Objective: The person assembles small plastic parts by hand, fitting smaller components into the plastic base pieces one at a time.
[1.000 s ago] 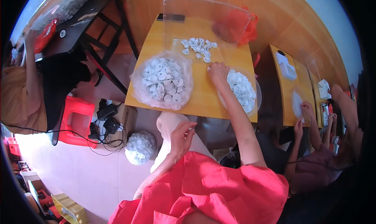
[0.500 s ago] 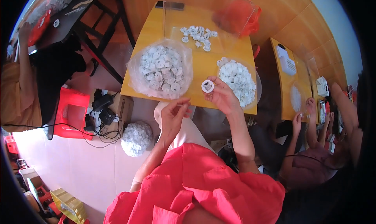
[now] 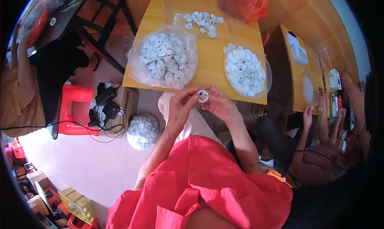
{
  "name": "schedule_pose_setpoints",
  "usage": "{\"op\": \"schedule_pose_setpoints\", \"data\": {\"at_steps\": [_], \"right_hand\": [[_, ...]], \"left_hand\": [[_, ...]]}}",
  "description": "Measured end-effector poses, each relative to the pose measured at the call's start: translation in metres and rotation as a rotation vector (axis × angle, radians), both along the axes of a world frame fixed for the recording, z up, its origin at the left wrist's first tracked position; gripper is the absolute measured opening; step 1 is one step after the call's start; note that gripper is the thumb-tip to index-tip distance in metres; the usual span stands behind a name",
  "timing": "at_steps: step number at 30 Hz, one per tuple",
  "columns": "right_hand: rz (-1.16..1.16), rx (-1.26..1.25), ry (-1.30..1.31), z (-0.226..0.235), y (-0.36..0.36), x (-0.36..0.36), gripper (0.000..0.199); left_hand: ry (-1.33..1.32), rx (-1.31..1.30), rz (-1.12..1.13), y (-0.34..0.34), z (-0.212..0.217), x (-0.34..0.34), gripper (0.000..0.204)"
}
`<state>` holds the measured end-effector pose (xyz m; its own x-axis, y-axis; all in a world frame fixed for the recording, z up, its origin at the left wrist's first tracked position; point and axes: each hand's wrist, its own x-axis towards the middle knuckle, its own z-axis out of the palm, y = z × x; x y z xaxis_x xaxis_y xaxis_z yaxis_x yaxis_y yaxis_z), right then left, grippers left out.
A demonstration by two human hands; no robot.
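Note:
A small round white plastic part [image 3: 203, 96] with a dark and metallic middle is held in front of the table edge, above my lap. My right hand [image 3: 221, 106] grips it from the right. The fingertips of my left hand [image 3: 181, 108] pinch its left edge. Beyond my left hand, a clear plastic bag [image 3: 134, 61] full of similar round white parts sits on the yellow table [image 3: 208, 65]. To the right, small white pieces [image 3: 245, 71] are heaped on a round tray. Farther back lies a loose group of white parts [image 3: 203, 22].
A clear upright panel [image 3: 212, 3] and a red plastic bag [image 3: 256, 7] stand at the back. On the floor at left are a bag of white parts [image 3: 143, 131], tangled black cables [image 3: 110, 109] and a red stool [image 3: 74, 109]. Other people sit at tables on both sides.
My right hand has brought the round white part left and down, toward my body. My left hand has moved up and right to meet it, its fingers now on the part.

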<state>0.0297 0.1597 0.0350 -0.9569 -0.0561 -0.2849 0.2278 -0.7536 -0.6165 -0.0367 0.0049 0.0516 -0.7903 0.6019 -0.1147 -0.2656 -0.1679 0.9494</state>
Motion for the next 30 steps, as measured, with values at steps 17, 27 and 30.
{"op": "schedule_pose_setpoints", "data": {"at_steps": [17,27,30], "right_hand": [[-0.516,1.409,-0.114,-0.007,0.071,0.024,0.008],[-0.341,2.192,-0.173,-0.012,0.110,-0.001,0.019],[-0.269,2.219,-0.257,-0.010,0.110,-0.002,0.023]], "left_hand": [[-0.278,0.065,-0.048,-0.009,-0.018,0.000,0.012],[-0.458,0.209,-0.061,-0.009,-0.013,0.005,0.011],[-0.454,0.217,-0.059,-0.011,-0.018,0.004,0.011]]}}
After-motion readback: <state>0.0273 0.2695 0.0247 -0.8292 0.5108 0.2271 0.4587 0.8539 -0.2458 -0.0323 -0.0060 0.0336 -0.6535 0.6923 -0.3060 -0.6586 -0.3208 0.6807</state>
